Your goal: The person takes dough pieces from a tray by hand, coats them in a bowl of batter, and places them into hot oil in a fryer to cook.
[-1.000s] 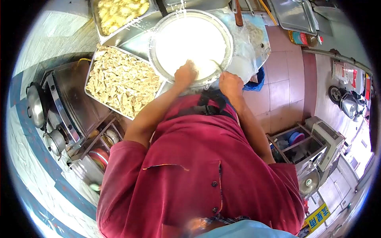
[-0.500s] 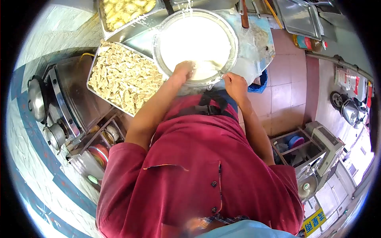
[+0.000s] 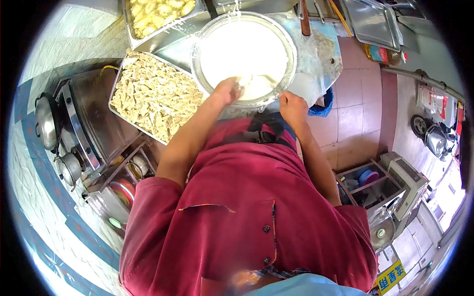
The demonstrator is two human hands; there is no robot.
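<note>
A large round basin (image 3: pixel 195 69) of white batter-like liquid (image 3: pixel 242 47) stands in front of my body. My left hand (image 3: pixel 227 91) is closed at the near side of the basin, over the rim. A pale shape coated in the liquid extends from its fingers, but I cannot make out what it is. On the near right, my right hand (image 3: pixel 294 106) grips the basin's rim with its fingers closed. Left of the basin lies a metal tray (image 3: pixel 114 107) filled with pale, coated strips of food (image 3: pixel 155 96), close to my left forearm.
A metal fryer (image 3: pixel 163 30) with yellow pieces in oil is at the top left. A wooden-handled tool (image 3: pixel 305 22) lies beyond the basin's right side. A blue bag (image 3: pixel 322 104) hangs below the table's right edge. A lidded pot (image 3: pixel 47 123) stands far left.
My left hand and the pale shape at its fingers have shifted slightly within the near part of the basin. My right hand stays at the rim.
</note>
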